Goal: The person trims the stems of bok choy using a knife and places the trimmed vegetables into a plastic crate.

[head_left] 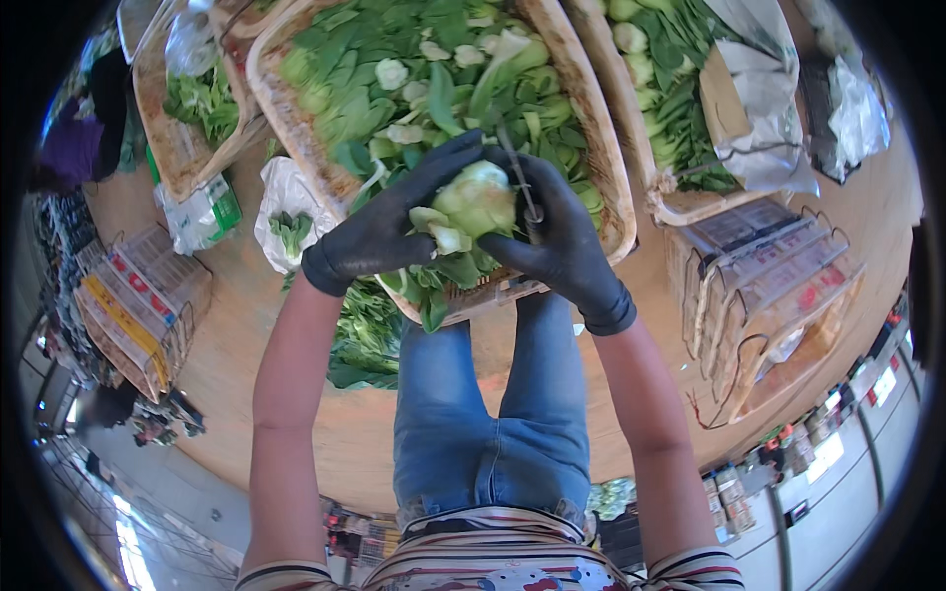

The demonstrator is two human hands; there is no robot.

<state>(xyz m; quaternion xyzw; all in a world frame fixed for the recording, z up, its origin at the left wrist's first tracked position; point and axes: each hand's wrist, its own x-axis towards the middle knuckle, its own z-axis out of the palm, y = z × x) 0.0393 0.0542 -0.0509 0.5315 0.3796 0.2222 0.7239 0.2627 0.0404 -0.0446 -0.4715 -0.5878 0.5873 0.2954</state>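
Both my hands wear black gloves and meet over the near end of a crate. My left hand is closed around a head of bok choy, its pale cut base turned up. My right hand grips a small knife, its thin metal blade pointing away from me, while its thumb and fingers press against the bok choy's right side. The knife's handle is mostly hidden in the glove. Under my hands, the worn plastic crate is full of loose bok choy.
To the right stands another crate of bok choy with sheeting over it; a smaller crate is at the left. Wire-handled basket stacks flank me. Loose greens lie on the floor by my left leg, near a white plastic bag.
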